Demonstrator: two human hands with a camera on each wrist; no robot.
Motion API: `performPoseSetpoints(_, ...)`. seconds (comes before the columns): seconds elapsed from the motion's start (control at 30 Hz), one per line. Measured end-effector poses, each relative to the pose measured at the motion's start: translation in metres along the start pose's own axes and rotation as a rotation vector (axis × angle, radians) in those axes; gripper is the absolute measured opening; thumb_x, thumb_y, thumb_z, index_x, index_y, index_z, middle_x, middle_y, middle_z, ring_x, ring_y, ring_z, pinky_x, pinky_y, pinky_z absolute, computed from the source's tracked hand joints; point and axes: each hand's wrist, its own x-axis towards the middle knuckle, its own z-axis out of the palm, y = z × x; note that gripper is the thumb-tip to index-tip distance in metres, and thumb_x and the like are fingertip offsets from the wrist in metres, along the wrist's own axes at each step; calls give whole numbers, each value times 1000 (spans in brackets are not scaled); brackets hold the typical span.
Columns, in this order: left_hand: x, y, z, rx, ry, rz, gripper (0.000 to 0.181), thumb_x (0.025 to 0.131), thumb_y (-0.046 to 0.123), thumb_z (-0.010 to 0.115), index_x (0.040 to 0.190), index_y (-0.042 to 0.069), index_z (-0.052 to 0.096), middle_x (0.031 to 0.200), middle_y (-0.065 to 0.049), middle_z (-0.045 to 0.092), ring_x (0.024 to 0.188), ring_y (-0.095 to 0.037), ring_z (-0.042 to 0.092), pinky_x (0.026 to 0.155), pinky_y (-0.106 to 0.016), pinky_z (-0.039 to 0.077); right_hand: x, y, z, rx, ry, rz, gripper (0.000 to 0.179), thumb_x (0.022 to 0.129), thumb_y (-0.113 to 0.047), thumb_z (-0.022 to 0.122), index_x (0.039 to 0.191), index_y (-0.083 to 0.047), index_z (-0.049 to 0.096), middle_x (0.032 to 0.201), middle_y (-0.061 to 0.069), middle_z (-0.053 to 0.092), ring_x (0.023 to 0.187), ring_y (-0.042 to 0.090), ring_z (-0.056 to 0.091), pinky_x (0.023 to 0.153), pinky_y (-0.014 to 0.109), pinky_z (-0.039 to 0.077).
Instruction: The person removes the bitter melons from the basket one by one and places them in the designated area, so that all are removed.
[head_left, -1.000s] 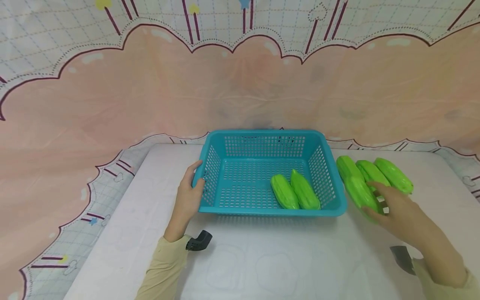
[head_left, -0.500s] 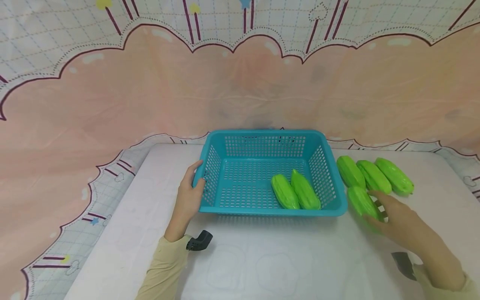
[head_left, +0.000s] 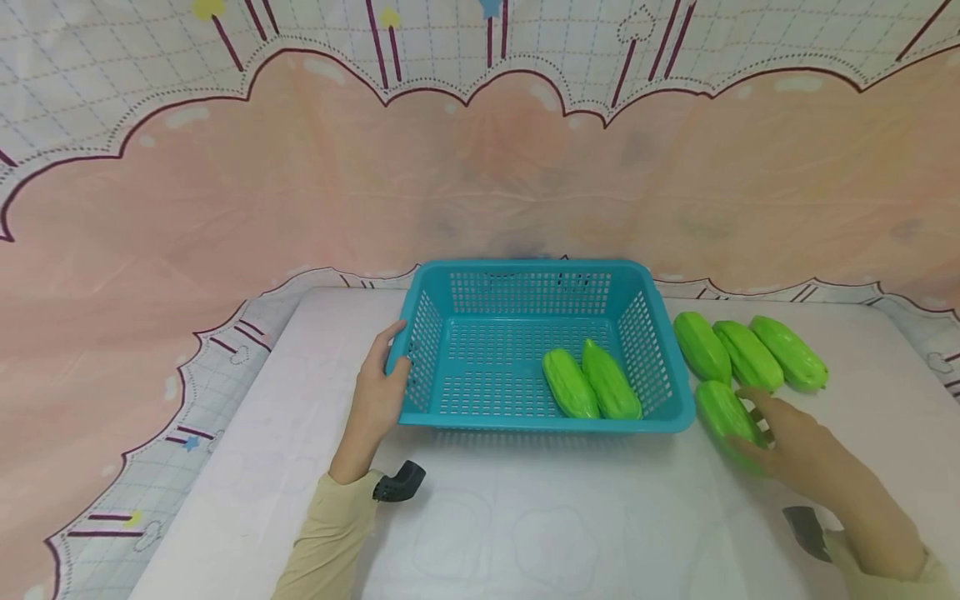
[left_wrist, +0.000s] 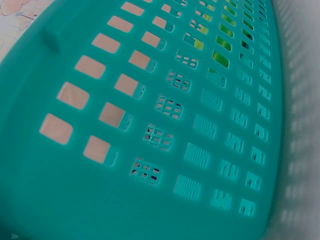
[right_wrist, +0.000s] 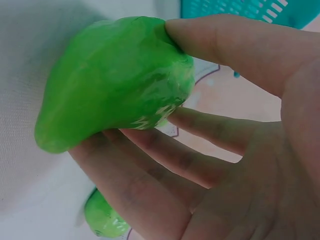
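In the head view a teal plastic basket (head_left: 525,425) stands at mid-table, two green fruits (head_left: 590,387) lying in its right part. My left hand (head_left: 377,398) holds its left rim; its perforated side wall (left_wrist: 115,185) fills the left wrist view, where no fingers show. My right hand (head_left: 798,442) grips a glossy, ridged green fruit (head_left: 722,412), shaped like a papaya, just right of the basket. The right wrist view shows the thumb on one side of that green fruit (right_wrist: 115,80) and the fingers on the other; its tapered end points away from the palm.
Behind the right hand, three more green fruits (head_left: 750,354) lie side by side on the white table (head_left: 525,517); the leftmost is close to the basket's right wall. A printed cloth (head_left: 480,183) rises along the table's back edge and continues down the left side.
The right hand has drawn the gripped green fruit slightly toward the table's front, away from the fruit behind it. The left hand and the basket keep their places.
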Motion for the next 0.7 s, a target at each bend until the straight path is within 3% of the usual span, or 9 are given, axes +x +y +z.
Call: performPoseSetpoints(0.7,0,2,0,5,2,-6,53,102,12,37,155,16,32,152,-24,41,127,-41,52,94,-59,47,0,-2,-2,-7,-2,32,76,94,-31,65,145,14,30,116,36,58,100,49,60,73,56,52)
